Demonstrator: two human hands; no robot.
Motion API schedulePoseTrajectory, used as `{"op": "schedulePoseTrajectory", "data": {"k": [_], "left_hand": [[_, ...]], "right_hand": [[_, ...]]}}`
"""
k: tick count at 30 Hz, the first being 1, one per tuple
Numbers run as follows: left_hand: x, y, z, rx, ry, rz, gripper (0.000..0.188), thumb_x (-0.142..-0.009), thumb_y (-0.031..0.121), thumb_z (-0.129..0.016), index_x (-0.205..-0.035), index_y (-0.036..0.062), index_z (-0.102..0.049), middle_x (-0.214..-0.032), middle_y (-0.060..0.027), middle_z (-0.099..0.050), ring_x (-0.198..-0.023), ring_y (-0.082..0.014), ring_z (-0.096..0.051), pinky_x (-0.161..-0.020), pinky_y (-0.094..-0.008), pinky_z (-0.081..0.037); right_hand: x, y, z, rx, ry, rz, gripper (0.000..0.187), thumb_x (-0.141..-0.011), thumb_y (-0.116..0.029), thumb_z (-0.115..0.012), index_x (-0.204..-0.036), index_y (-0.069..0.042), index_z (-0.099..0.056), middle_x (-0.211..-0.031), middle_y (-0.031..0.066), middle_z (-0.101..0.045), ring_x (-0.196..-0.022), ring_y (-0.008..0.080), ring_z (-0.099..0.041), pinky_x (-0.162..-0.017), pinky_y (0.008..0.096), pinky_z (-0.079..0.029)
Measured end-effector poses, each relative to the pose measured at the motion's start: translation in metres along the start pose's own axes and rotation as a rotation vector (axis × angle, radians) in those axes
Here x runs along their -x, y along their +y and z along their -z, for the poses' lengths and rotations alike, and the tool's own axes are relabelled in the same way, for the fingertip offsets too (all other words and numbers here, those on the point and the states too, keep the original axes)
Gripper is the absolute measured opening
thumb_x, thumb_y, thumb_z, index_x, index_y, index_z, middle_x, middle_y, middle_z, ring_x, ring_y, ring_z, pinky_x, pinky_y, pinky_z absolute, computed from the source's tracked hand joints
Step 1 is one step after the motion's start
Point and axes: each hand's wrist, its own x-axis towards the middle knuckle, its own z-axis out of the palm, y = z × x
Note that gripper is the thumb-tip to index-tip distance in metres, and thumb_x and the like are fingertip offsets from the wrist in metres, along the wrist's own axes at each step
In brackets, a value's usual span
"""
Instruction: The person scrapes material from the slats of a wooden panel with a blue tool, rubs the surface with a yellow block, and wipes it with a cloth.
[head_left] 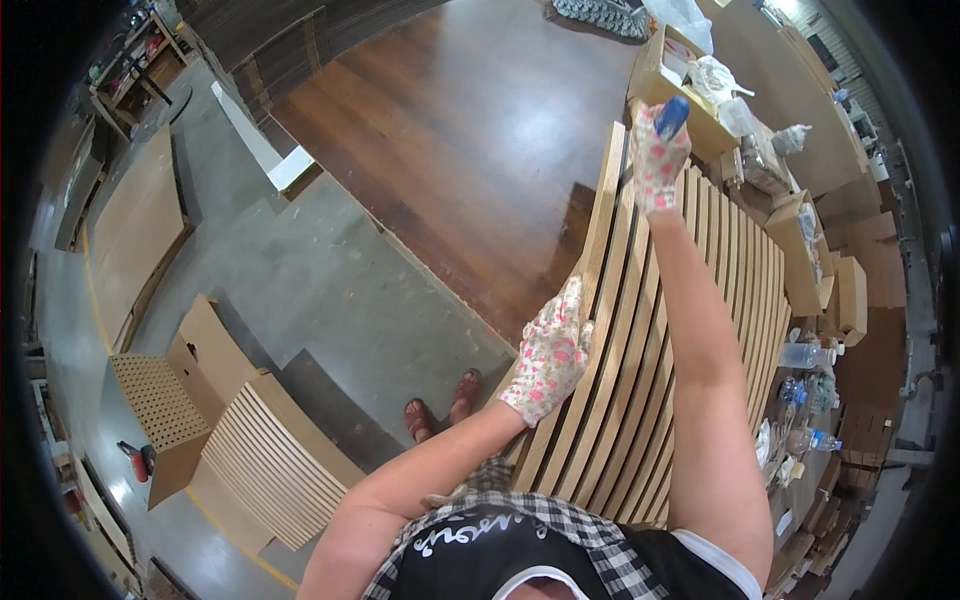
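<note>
In the head view, a slatted wooden panel [630, 330] is seen directly in front of the person, its slats running from near to far, with a brown wood-grained surface [450, 150] beyond its left edge. At the panel's far left corner, a blue-handled tool [672, 117] is gripped in the gloved right hand [660, 170], the fingers closed round the handle; its working end cannot be made out. The gloved left hand [550, 350] is laid nearer along the outermost slat [600, 220], the thumb over the wood; how tightly the fingers are curled beneath cannot be told. A slip of the tool is judged the chief risk: if it were pushed off line, a slat could be scored or the left hand struck, since it is placed along the same edge. The panel could also be shifted if pressed unevenly. On the right, a cardboard box [700, 122] stands close to the far end, where the right hand could be bumped against it by a wide swing.
</note>
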Motion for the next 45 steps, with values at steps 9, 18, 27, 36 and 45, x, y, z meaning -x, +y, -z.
{"op": "schedulePoseTrajectory", "data": {"k": [9, 18, 27, 36, 45], "left_hand": [[-0.003, -0.004, -0.002, 0.069, -0.027, 0.001, 0.054, -0.094, 0.013, -0.052, -0.142, -0.0013, -0.033, -0.132, -0.0261, -0.047, -0.121, -0.0402, -0.048, -0.101, -0.0434, -0.041], [0.030, -0.007, 0.021, 0.033, -0.115, -0.052, 0.050, -0.095, 0.015, -0.048, -0.141, 0.0004, -0.035, -0.137, -0.0221, -0.046, -0.126, -0.0361, -0.045, -0.105, -0.0424, -0.038], [0.029, -0.016, 0.015, -0.015, -0.159, -0.051, 0.053, -0.095, 0.014, -0.049, -0.143, -0.0013, -0.032, -0.136, -0.0246, -0.046, -0.124, -0.0382, -0.046, -0.103, -0.0431, -0.038], [0.030, -0.009, 0.020, -0.046, -0.201, -0.072, 0.053, -0.097, 0.015, -0.042, -0.145, -0.0007, -0.027, -0.137, -0.0250, -0.043, -0.124, -0.0387, -0.045, -0.104, -0.0439, -0.037], [0.028, 0.000, 0.024, -0.001, -0.245, -0.004, 0.052, -0.099, 0.017, -0.040, -0.144, -0.0043, -0.027, -0.141, -0.0266, -0.039, -0.130, -0.0386, -0.041, -0.108, -0.0427, -0.034]], "right_hand": [[0.141, -0.021, 0.059, -0.537, -0.068, -0.298, 0.017, -0.083, -0.007, -0.070, -0.094, -0.010, -0.058, -0.074, -0.0055, -0.056, -0.057, 0.0052, -0.055, -0.049, 0.0174, -0.045], [0.096, -0.024, 0.061, -0.800, 0.154, -0.255, 0.013, -0.088, -0.004, -0.061, -0.086, -0.013, -0.051, -0.059, -0.0034, -0.050, -0.041, 0.0065, -0.045, -0.037, 0.0208, -0.035], [0.122, -0.019, 0.067, -0.951, 0.360, -0.417, 0.016, -0.092, -0.009, -0.060, -0.088, -0.017, -0.047, -0.058, -0.0036, -0.044, -0.043, 0.0078, -0.041, -0.038, 0.0237, -0.030], [0.119, -0.011, 0.059, -1.031, 0.364, -0.481, 0.017, -0.087, -0.005, -0.065, -0.092, -0.017, -0.054, -0.056, -0.0041, -0.049, -0.039, 0.0084, -0.045, -0.034, 0.0229, -0.034], [-0.056, 0.055, -0.002, -0.951, 0.452, -0.226, 0.014, -0.079, -0.009, -0.072, -0.079, -0.010, -0.059, -0.064, -0.0032, -0.055, -0.051, 0.0069, -0.050, -0.048, 0.0242, -0.039]]}}
